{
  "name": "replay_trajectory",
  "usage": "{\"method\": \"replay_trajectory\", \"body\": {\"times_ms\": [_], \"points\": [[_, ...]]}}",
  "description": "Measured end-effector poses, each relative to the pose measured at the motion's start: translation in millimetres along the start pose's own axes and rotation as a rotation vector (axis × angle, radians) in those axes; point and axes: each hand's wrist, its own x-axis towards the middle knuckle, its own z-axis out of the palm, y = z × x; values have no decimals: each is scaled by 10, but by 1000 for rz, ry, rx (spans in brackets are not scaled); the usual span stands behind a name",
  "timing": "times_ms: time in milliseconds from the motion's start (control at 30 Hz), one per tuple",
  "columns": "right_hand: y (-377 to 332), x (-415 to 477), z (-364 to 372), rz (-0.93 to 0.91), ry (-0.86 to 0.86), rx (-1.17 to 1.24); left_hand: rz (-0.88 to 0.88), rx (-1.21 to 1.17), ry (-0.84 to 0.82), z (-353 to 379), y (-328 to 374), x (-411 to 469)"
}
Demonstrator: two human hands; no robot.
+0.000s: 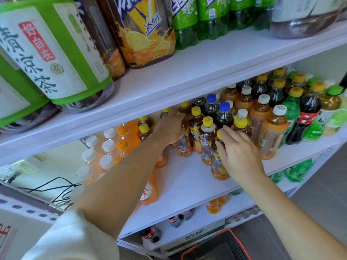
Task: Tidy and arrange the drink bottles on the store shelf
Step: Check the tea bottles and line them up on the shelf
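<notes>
Drink bottles [195, 128] are standing clustered on the middle shelf [187, 181].
The right hand [238, 152] is curling its fingers round the front tea bottle [218, 166] near the shelf's edge; the left hand [170, 126] is gripping the rear tea bottle [185, 147] farther back.

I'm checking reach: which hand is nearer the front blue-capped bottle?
Right. The right hand grips a yellow-capped bottle directly in front of the blue-capped bottle; the left hand is farther off, to its left.
</notes>
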Motion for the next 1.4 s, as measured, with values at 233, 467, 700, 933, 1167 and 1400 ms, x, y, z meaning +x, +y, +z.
{"method": "replay_trajectory", "body": {"times_ms": [233, 467, 700, 933, 1167, 1400], "points": [[51, -168, 68, 29, -98, 113, -56, -159, 108, 91, -9, -380], [-54, -338, 28, 7, 20, 253, -32, -419, 405, -123, 151, -1095], [-220, -727, 12, 154, -559, 1039, -127, -824, 519, -549, 370, -1608], [-142, -875, -179, 227, -538, 1229, -191, -1002, 540, -560, 429, -1765], [18, -1061, -408, 665, -767, 1924, -265, -1379, 612, -700, 471, -1828], [-90, -1105, -621, 513, -516, 1828, -383, -1338, 413, -779, 353, -1874]]}}
